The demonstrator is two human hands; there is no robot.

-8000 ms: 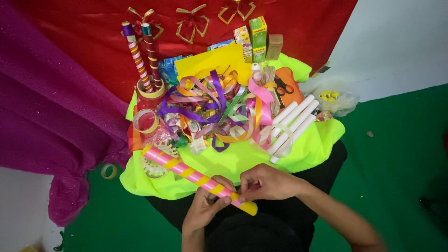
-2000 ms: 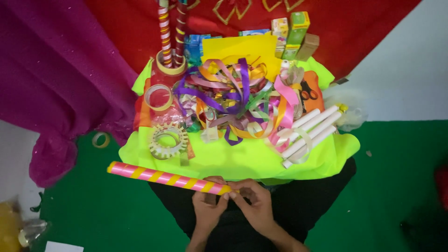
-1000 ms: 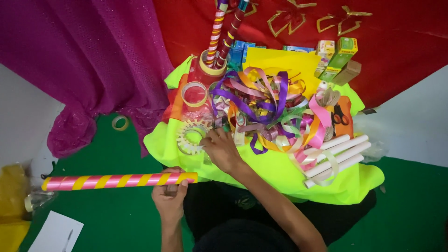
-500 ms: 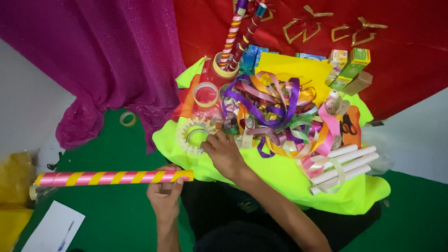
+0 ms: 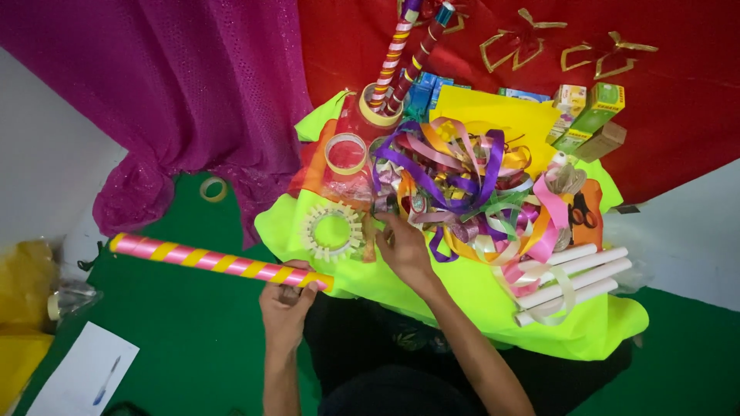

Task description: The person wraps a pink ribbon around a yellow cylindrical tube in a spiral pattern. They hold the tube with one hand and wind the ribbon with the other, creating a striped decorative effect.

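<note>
My left hand (image 5: 287,302) grips one end of a long stick wrapped in pink and yellow stripes (image 5: 208,260), which points out to the left over the green floor. My right hand (image 5: 402,248) reaches onto the neon yellow-green cloth (image 5: 462,296), fingers spread at the near edge of a tangled heap of coloured ribbons (image 5: 462,185). Just left of that hand lies a pale toothed tape ring (image 5: 331,229). Whether the right hand holds anything, I cannot make out.
Two tape rolls (image 5: 347,154) and two upright striped sticks (image 5: 401,54) stand behind. White paper tubes (image 5: 574,277) lie at right, scissors (image 5: 583,209) on an orange card, small boxes (image 5: 590,123) further back. Purple and red drapes hang behind. Paper with a pen (image 5: 85,377) lies on the floor.
The striped stick went from both hands to my left hand alone and swung out to the left. My right hand moved up to the ribbon heap. The view shifted left.
</note>
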